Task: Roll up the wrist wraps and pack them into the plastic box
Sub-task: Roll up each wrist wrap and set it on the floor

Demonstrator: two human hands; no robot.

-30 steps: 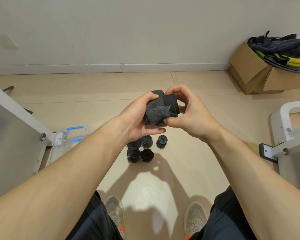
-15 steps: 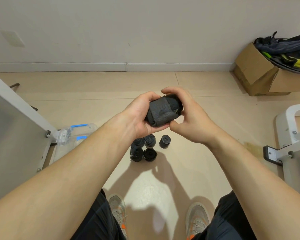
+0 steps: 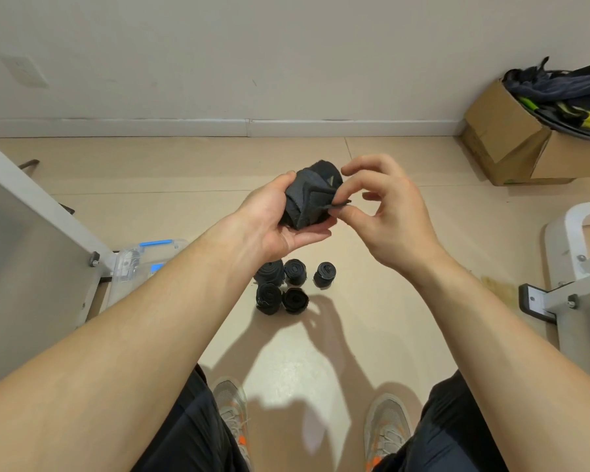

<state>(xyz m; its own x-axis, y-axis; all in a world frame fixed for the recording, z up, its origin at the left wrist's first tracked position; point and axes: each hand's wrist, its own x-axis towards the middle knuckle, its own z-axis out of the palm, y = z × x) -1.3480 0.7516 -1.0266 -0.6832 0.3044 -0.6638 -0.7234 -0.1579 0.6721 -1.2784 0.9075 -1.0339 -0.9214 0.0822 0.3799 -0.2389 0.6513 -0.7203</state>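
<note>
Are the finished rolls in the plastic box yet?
No: the five rolled wraps stand on the floor, apart from the plastic box at their left.

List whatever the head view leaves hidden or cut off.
Head view:
- Plastic box: mostly behind the left forearm and grey panel; contents unreadable.
- Wrist wrap: underside covered by the left hand.
- Cardboard box: cut by the right edge.

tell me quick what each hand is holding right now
Left hand: closed, gripping a half-rolled black wrist wrap.
Right hand: closed, thumb and forefinger pinching the loose end of that same wrap.
</note>
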